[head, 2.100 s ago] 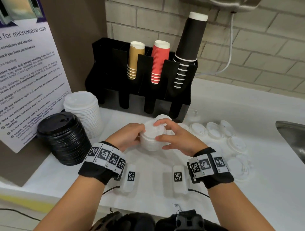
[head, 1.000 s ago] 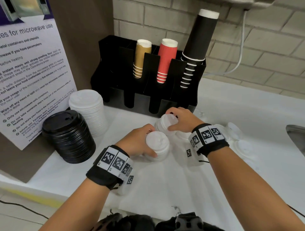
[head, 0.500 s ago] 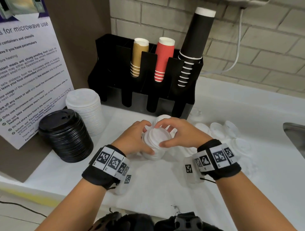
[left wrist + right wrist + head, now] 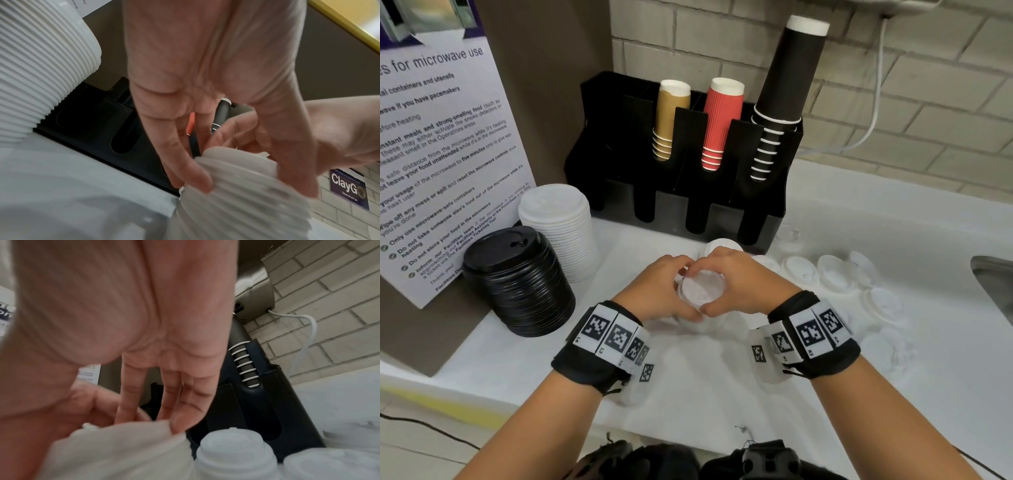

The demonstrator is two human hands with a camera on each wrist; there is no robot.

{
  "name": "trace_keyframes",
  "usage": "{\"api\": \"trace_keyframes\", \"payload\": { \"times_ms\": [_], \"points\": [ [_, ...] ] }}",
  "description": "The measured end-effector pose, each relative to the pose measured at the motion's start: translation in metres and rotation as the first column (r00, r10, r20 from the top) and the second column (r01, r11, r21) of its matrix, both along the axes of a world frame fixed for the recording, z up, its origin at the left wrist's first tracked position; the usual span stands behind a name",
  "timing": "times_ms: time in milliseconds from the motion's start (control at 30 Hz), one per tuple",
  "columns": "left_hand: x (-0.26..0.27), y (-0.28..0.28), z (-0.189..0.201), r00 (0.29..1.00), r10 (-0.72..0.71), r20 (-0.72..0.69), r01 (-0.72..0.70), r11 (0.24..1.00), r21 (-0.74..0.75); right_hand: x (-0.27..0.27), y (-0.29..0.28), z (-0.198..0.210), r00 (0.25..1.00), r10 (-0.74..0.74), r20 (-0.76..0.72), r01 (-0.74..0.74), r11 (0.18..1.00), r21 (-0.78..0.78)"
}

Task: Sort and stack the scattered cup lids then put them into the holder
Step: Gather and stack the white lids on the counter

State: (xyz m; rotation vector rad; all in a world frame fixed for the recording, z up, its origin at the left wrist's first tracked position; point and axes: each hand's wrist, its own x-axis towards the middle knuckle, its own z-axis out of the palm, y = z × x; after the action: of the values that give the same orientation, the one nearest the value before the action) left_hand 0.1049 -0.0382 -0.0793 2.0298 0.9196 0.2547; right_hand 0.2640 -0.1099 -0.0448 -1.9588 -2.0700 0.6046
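A small stack of white lids stands on the counter in front of the black holder. My left hand grips the stack from the left, its fingers on the ribbed side of the stack. My right hand grips the top lid from the right, fingertips on its rim. A second short white lid stack stands just behind. Several loose white lids lie scattered to the right.
A tall white lid stack and a black lid stack stand at the left by a microwave notice. The holder carries tan, red and black cups. A sink edge shows at the far right.
My right hand reached to the short stack behind, came back with a lid, and set it on the stack in my left hand. Both hands now close round its top.
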Motion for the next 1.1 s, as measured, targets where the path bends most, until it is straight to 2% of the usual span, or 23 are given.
{"api": "trace_keyframes", "payload": {
  "times_ms": [67, 133, 200, 233, 300, 400, 533, 600, 733, 833, 967, 1100],
  "points": [
    [0.001, -0.001, 0.0, 1.0, -0.021, 0.011, 0.021, 1.0, -0.006, 0.002, -0.003, -0.006, 1.0, -0.008, -0.022, 0.008, 1.0, -0.005],
    [0.002, -0.001, 0.001, 0.999, -0.027, 0.019, 0.027, 0.999, -0.017, 0.011, -0.004, -0.007, 0.994, -0.015, -0.104, 0.013, 1.0, -0.024],
    [0.004, 0.0, 0.003, 0.999, -0.026, 0.02, 0.027, 0.999, -0.035, 0.026, 0.0, -0.003, 0.97, -0.081, -0.228, 0.079, 0.997, -0.014],
    [0.004, 0.002, 0.004, 0.999, -0.032, 0.018, 0.032, 0.999, -0.043, 0.035, 0.005, -0.002, 0.965, -0.129, -0.229, 0.135, 0.991, 0.01],
    [0.004, 0.003, 0.007, 0.999, -0.045, 0.002, 0.045, 0.998, -0.047, 0.05, 0.017, -0.004, 0.972, -0.21, -0.109, 0.216, 0.975, 0.045],
    [0.005, 0.003, 0.008, 0.999, -0.046, -0.01, 0.045, 0.997, -0.057, 0.059, 0.033, -0.012, 0.975, -0.213, 0.068, 0.215, 0.976, -0.021],
    [0.006, 0.001, 0.007, 0.999, -0.04, 0.004, 0.041, 0.997, -0.068, 0.058, 0.047, -0.025, 0.965, -0.17, 0.201, 0.184, 0.982, -0.053],
    [0.005, 0.001, 0.007, 0.999, -0.031, 0.009, 0.032, 0.997, -0.076, 0.057, 0.05, -0.029, 0.967, -0.164, 0.194, 0.175, 0.983, -0.046],
    [0.004, 0.001, 0.007, 1.0, -0.016, 0.008, 0.017, 0.998, -0.069, 0.062, 0.049, -0.031, 0.973, -0.222, 0.055, 0.223, 0.975, -0.006],
    [0.005, -0.001, 0.007, 1.0, -0.002, 0.015, 0.003, 0.999, -0.053, 0.068, 0.041, -0.025, 0.951, -0.281, -0.128, 0.291, 0.954, 0.071],
    [0.007, -0.003, 0.006, 1.0, 0.007, -0.015, -0.007, 1.0, 0.012, 0.066, 0.017, -0.009, 0.833, -0.304, -0.463, 0.39, 0.915, 0.1],
    [0.008, -0.003, 0.007, 0.999, 0.004, -0.044, -0.002, 0.999, 0.044, 0.056, -0.009, 0.002, 0.739, -0.216, -0.639, 0.301, 0.953, 0.026]
  ]
}}
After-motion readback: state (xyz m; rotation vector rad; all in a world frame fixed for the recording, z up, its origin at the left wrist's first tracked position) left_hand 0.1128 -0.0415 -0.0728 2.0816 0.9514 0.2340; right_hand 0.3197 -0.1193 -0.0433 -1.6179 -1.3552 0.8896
